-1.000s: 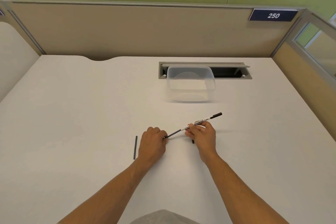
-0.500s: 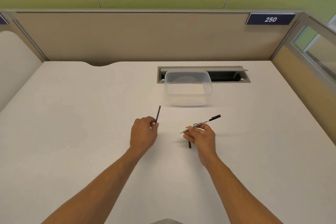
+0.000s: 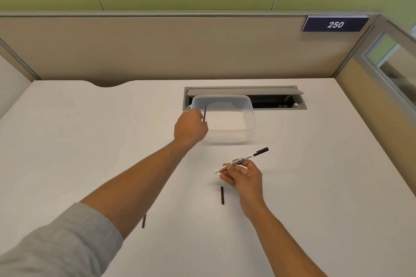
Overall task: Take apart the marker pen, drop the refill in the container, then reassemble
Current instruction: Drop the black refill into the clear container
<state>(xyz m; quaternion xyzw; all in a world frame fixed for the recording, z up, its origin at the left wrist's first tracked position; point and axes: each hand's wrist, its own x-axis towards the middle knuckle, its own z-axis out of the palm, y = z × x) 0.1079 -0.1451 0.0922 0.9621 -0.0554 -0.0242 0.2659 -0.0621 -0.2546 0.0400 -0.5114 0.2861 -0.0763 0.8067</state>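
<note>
The left hand (image 3: 190,127) pinches the thin dark refill (image 3: 204,113) nearly upright over the left edge of the clear container (image 3: 247,119), which sits at 12 o'clock on the white desk (image 3: 90,141), just in front of a grey cable slot (image 3: 279,101). At 4 o'clock from the container, the right hand (image 3: 244,176) grips the white marker barrel (image 3: 240,161), black end pointing to 2 o'clock. 2 small black parts lie on the desk: 1 cap (image 3: 222,195) just left of the right wrist, 1 rod (image 3: 143,221) partly hidden by the left forearm.
</note>
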